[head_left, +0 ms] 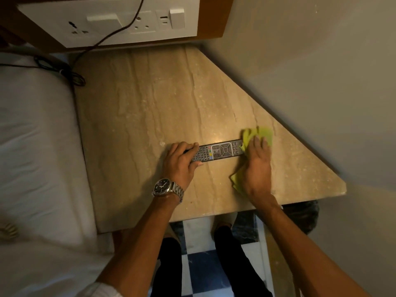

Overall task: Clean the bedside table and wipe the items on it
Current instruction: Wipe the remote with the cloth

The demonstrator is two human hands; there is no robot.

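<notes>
A long dark remote control (218, 151) lies flat on the beige marble bedside table (150, 99), lengthwise from left to right. My left hand (180, 161) pins down its left end, fingers curled over the keypad. My right hand (258, 166) presses a yellow-green cloth (264, 133) onto the remote's right end, palm down. Part of the cloth sticks out under the wrist, and the remote's right tip is hidden beneath it.
A white socket and switch panel (111, 22) is on the wooden wall board at the back, with a black cable (111, 34) running down to the left. The white bed (36, 136) borders the table's left side. The table's right edge runs diagonally along the wall.
</notes>
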